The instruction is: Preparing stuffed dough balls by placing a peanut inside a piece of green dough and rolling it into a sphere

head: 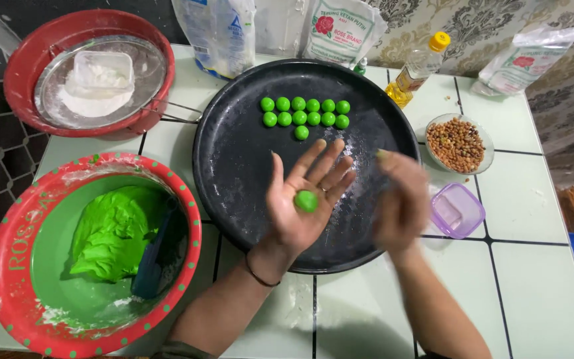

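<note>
White square tiles with dark grout cover the tabletop [367, 312] under your arms, dusted here and there with flour.

Nearest you on the left sits a red-rimmed green plastic basin [8, 266] holding a crumpled lump of bright green dough [111, 233] and a dark blue scraper [151, 256] leaning against it.

Your left hand [303, 199] lies palm up over the near part of a large round black tray [234, 166], fingers [327, 159] spread and slightly curled. On the palm rests a small green dough ball [306, 201], smooth, round and glossy, touching only your skin.

Your right hand [400, 203] hovers just beside it, blurred, so you cannot tell how its fingers stand; it is apart from the ball.

Past that hand stands a small square lilac plastic tub [458, 210], and beyond it a glass bowl of brown peanuts [456, 143].

Farther up the tray, eleven matching green balls [303, 113] lie in two neat rows plus one below.

At the far edge stand a yellow-capped oil bottle [420, 66], white flour bags [340, 30], and a red basin [21, 60] with a metal plate [144, 73] of white flour.
</note>
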